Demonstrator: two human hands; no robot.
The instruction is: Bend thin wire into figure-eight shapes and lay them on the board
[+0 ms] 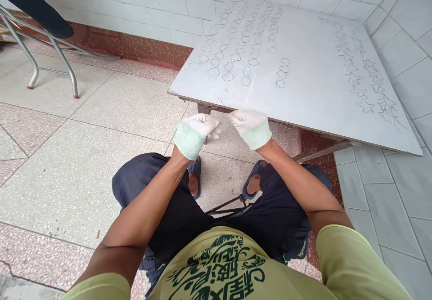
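So the thing being worked on here is a thin wire (pixel 218 105), and it's a skinny one, just a fine line, greyish where it crosses the dark gap below the board. It's in the air between the two hands, right by the near edge of the white board (pixel 310 66), low in front of the person. Shape-wise it's got one narrow pointed bump sticking up, then it dips and swings out to the left into a rounded bend, so definitely not straight. Can't tell where its ends are, the gloves cover too much. The left hand (pixel 199 128), in a whitish glove with a mint-green cuff, has thumb and forefinger pinched on the wire, with the lower fingers loosely curled underneath. The right hand (pixel 250 124), same kind of glove, has its fingers folded in and the tips pinching the wire too, just beside the left. On the board there's a bunch of bent wire pieces: loopy chain-like shapes (pixel 246 76) in rows on the left half, and star shapes (pixel 366 105) along the right side, some of them overlapping. Those look just as thin, dark outlines against the white.
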